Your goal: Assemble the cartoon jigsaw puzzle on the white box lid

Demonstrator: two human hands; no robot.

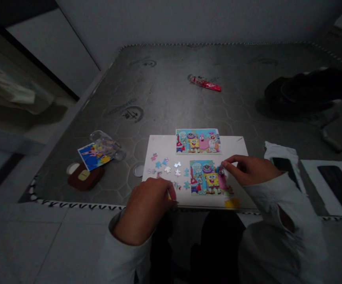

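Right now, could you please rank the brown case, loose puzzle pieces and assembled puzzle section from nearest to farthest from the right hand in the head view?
1. Assembled puzzle section: beside the right hand.
2. Loose puzzle pieces: farther left, on the white board.
3. Brown case: far left.

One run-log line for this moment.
left hand: near loose pieces | right hand: at right edge of partial puzzle | printed card: over far edge of white board

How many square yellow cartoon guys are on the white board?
2: one on the rectangular, colourful picture card across the far edge of the white rectangular board, one in the colourful, part-built jigsaw puzzle nearer the person. The bare left hand may hide others.
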